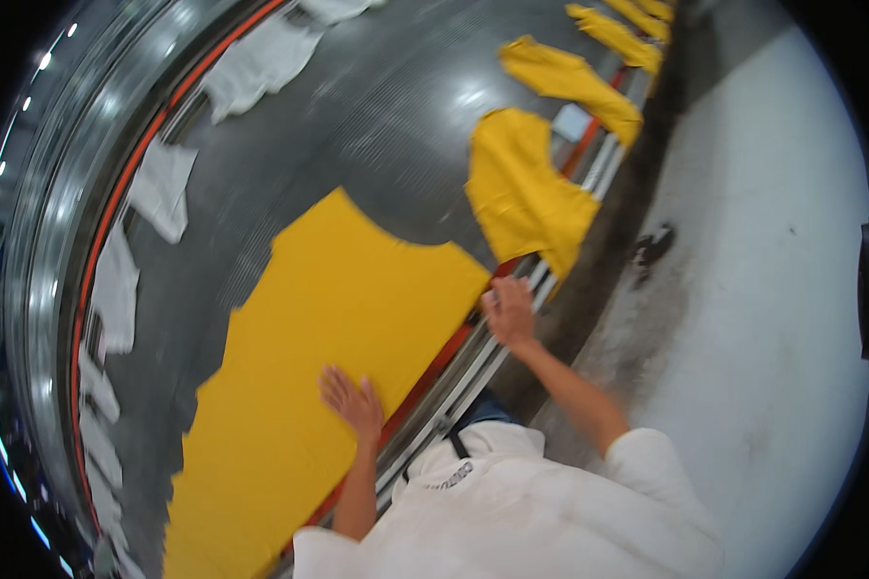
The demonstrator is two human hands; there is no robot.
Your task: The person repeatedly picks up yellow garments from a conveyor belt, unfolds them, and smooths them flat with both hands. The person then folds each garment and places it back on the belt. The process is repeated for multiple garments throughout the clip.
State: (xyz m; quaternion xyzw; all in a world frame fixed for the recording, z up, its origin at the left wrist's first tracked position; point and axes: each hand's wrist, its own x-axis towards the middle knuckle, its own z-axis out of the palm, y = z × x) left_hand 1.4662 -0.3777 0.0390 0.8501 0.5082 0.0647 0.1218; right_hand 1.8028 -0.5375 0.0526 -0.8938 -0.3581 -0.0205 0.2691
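A large flat yellow sheet point(290, 338), cloth or leather, lies spread over the dark grey ridged surface point(377, 125), reaching the near rail. Its left edge is jagged and its upper edge curves inward. My left hand point(354, 400) rests on it near its right side, palm down with fingers stretched out. At the sheet's upper right corner, my right hand point(510, 307) is over the red and metal edge rail point(444, 362), fingers slightly bent and apart. Whether it touches the corner I cannot tell. Just beyond it, a crumpled yellow piece point(521, 179) hangs partly over the rail.
More yellow pieces point(570, 77) lie along the rail farther off, near a small pale block point(571, 122). White pieces point(164, 188) line the far curved red edge point(101, 232). A pale stained floor point(743, 289) with a dark object point(655, 243) stretches to the right.
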